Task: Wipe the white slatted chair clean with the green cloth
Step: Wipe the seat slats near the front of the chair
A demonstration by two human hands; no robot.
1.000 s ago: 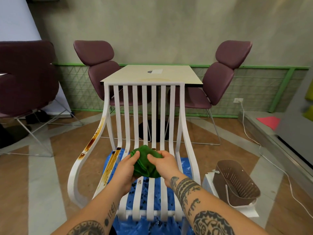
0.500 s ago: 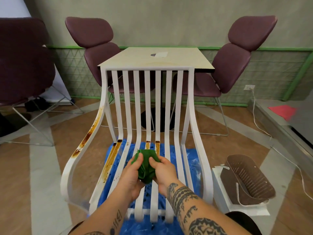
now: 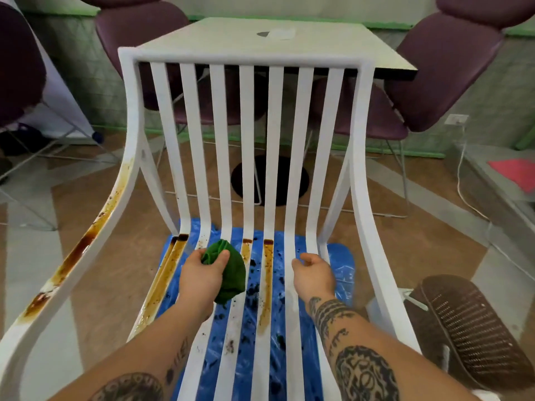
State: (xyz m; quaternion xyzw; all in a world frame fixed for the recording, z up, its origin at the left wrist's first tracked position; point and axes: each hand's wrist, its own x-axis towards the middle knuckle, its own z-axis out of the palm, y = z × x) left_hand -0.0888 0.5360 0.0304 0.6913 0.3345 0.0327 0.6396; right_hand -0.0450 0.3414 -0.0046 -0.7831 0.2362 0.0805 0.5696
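The white slatted chair (image 3: 275,134) fills the middle of the view, its back toward the table. Brown stains run along its left armrest (image 3: 84,250) and down several seat slats (image 3: 267,282). My left hand (image 3: 202,280) grips the bunched green cloth (image 3: 231,270) over the seat's left-centre slats. My right hand (image 3: 314,273) hovers over the right seat slats with loosely curled fingers, holding nothing.
A blue plastic sheet (image 3: 338,267) with dark spots lies on the floor under the chair. A brown perforated basket (image 3: 469,328) sits at the right on a white box. A square table (image 3: 260,39) and purple chairs (image 3: 451,68) stand behind.
My right hand has let go of the cloth and moved right. My left hand now holds the cloth alone. The view has come closer and tilted down over the seat.
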